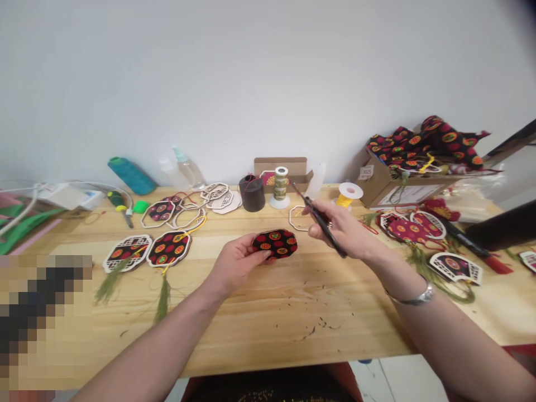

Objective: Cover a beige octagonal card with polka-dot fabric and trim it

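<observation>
My left hand (pixel 237 259) pinches a black fabric piece (pixel 274 244) with a scalloped edge and red, orange and green round motifs, thumb on top. It is held above the wooden table. My right hand (pixel 341 226) is wrapped round what look like black-handled scissors (pixel 323 226), seen edge-on. Their slim tip points up and away, apart from the fabric. Small dark scraps (pixel 312 330) lie on the table below. Beyond the right hand a pale wooden frame (pixel 296 218) lies partly hidden.
Finished-looking tasselled ornaments (pixel 168 249) lie at left. Along the wall stand a teal thread cone (pixel 132 176), a black spool (pixel 252 194), a green-gold thread spool (pixel 280 187) and a yellow thread spool (pixel 347 195). A cardboard box (pixel 402 187) heaped with patterned cloth stands at right.
</observation>
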